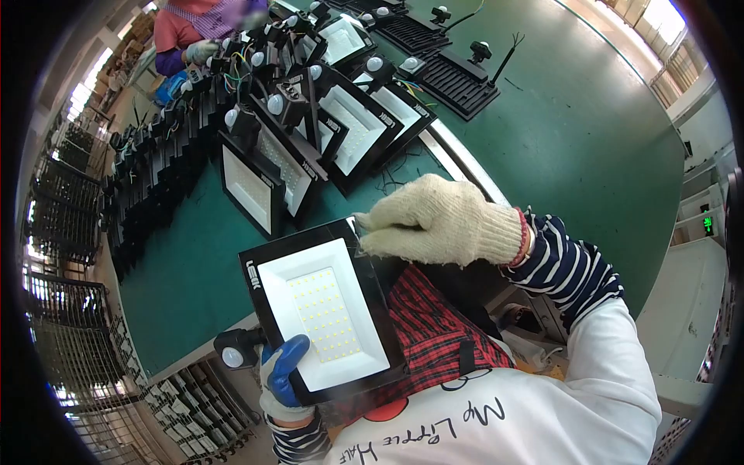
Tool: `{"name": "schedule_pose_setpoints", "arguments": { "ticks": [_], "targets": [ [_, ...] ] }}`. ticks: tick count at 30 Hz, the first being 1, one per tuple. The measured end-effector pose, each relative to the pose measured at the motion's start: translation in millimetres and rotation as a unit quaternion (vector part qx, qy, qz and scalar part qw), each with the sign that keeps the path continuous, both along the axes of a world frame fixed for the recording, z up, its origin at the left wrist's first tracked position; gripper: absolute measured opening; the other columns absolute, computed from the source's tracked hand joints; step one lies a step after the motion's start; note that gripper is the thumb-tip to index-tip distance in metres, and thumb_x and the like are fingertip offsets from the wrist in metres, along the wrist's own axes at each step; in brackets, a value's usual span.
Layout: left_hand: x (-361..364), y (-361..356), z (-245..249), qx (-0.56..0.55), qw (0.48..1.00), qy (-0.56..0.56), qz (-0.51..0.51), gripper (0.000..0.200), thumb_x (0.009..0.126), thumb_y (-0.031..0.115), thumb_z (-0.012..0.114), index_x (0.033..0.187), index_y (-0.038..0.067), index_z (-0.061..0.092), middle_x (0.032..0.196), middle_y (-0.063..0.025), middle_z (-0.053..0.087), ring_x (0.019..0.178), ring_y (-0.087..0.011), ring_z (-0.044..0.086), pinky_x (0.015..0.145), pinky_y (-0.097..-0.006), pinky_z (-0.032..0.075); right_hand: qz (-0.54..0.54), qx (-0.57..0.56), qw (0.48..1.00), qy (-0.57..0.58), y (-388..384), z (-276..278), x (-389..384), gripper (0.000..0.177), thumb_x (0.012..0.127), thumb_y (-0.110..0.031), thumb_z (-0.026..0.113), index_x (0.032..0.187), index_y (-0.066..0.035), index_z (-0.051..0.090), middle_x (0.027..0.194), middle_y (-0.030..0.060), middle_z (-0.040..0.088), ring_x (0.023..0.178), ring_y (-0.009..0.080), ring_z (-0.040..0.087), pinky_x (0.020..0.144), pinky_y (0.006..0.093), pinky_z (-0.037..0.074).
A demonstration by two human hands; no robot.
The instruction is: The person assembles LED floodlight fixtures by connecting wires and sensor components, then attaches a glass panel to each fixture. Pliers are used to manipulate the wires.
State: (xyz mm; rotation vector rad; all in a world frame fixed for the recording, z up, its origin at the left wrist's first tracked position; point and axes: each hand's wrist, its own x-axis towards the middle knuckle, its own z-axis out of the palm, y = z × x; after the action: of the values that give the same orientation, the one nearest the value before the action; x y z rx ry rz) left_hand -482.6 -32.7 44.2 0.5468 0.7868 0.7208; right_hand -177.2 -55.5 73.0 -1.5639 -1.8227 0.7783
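My left hand (284, 373), in a blue-coated glove, grips the lower left edge of a black-framed LED floodlight (325, 310), its thumb over the white face. A black sensor with a white dome (235, 350) sticks out at the floodlight's left side. My right hand (434, 221), in a cream knitted glove, is at the floodlight's top right corner with thumb and fingertips pinched together. Something thin and clear seems to be between those fingertips, too small to name. Several similar floodlights (349, 128) lean together on the green table beyond.
The green table (589, 147) carries black floodlight housings (457, 84) at the back and a long row of black parts (163, 163) on the left. A metal strip (465, 164) crosses it. Another person (180, 35) works at the far left. Racks (66, 201) stand beyond the left edge.
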Motion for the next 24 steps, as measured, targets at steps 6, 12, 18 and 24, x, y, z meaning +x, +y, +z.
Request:
{"name": "schedule_pose_setpoints", "arguments": {
  "ticks": [6, 12, 18, 24],
  "targets": [
    [10.2, 5.9, -2.4, 0.040, 0.999, -0.017, 0.031, 0.068, 0.088, 0.016, 0.058, 0.148, -0.005, 0.036, 0.141, -0.0267, 0.051, 0.125, -0.0413, 0.056, 0.107, -0.0547, 0.045, 0.077, 0.017, 0.997, -0.011, -13.9, -4.1, -23.8, 0.033, 0.097, -0.040, 0.059, 0.085, -0.009, 0.063, 0.072, 0.0108, 0.064, 0.069, 0.0319, 0.067, 0.060, 0.0413, 0.054],
    [11.9, 29.7, -2.3, 0.077, 0.983, -0.070, 0.152, 0.064, 0.090, 0.024, 0.061, 0.146, 0.000, 0.041, 0.135, -0.0211, 0.058, 0.117, -0.0370, 0.063, 0.102, -0.0512, 0.051, 0.195, -0.057, 0.976, -0.075, -33.7, -0.7, -41.1, 0.034, 0.098, -0.043, 0.056, 0.092, -0.010, 0.064, 0.084, 0.0113, 0.068, 0.076, 0.0316, 0.069, 0.060, 0.0401, 0.057],
    [-2.8, 30.4, -18.2, 0.068, 0.978, -0.078, 0.184, 0.051, 0.092, 0.041, 0.062, 0.127, 0.003, 0.057, 0.094, -0.0141, 0.069, 0.071, -0.0209, 0.068, 0.057, -0.0337, 0.059, -0.039, -0.050, 0.877, 0.477, -19.0, 14.1, -38.7, 0.034, 0.096, -0.014, 0.068, 0.125, 0.002, 0.062, 0.084, 0.0026, 0.068, 0.077, 0.0091, 0.065, 0.068, 0.0266, 0.056],
    [-5.6, 14.9, -48.7, 0.012, 0.983, -0.175, 0.061, 0.066, 0.089, 0.048, 0.063, 0.132, -0.001, 0.052, 0.089, -0.0170, 0.070, 0.059, -0.0197, 0.063, 0.047, -0.0306, 0.047, -0.050, 0.072, 0.869, 0.488, 20.3, 30.7, -50.5, 0.024, 0.097, -0.016, 0.068, 0.110, 0.003, 0.066, 0.091, 0.0049, 0.068, 0.079, 0.0044, 0.060, 0.073, 0.0205, 0.052]
  ]
}}
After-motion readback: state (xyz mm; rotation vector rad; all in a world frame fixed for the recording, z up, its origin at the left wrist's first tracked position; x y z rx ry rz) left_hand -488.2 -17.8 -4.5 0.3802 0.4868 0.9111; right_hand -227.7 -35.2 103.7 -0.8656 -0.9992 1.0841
